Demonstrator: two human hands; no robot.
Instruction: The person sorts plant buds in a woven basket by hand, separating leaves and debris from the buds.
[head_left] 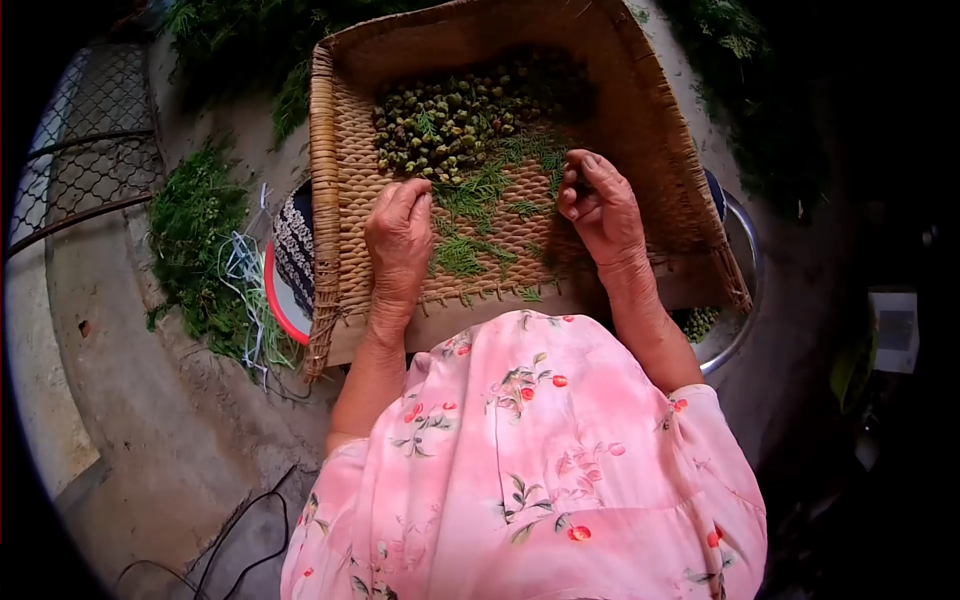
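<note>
A wicker winnowing basket (350, 200) with raised sides lies across my lap. Toward its far side is a heap of small greenish-brown cones (430, 125). Flat green conifer sprigs (462, 255) are scattered over the weave between my hands. My left hand (400, 235) hovers over the left part of the basket, fingertips pinched together at the near edge of the heap. On the right, my right hand (608, 210) is raised above the weave with its fingers curled in toward the thumb. Whatever either hand holds is too small or hidden to make out.
Under the basket show a red-rimmed basin (280, 300) at left and a metal rim (752, 260) at right. Cut green foliage (195, 230) and pale plastic strings (250, 270) lie to the left. A black cable (284, 510) crosses the concrete floor.
</note>
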